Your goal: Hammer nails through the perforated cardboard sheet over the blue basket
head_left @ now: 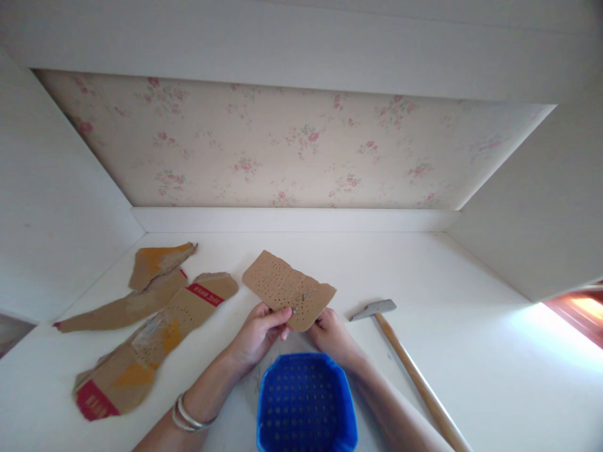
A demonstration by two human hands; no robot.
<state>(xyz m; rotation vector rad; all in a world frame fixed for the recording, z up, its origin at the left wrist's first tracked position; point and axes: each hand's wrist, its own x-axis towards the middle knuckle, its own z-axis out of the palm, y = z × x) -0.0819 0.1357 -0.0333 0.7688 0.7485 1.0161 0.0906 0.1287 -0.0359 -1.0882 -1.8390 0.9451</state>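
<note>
Both my hands hold up a torn piece of brown cardboard that is dotted with small holes and has a few small metal bits stuck near its lower edge. My left hand pinches its lower left edge, thumb on top. My right hand grips its lower right corner from beneath. The card hovers just above a blue plastic basket with a perforated bottom, which stands on the white tabletop close to me. Silver bangles circle my left wrist.
A hammer with a wooden handle lies to the right of my hands, head pointing away. Torn cardboard scraps with red and yellow print lie to the left. White side panels and a floral back wall enclose the table.
</note>
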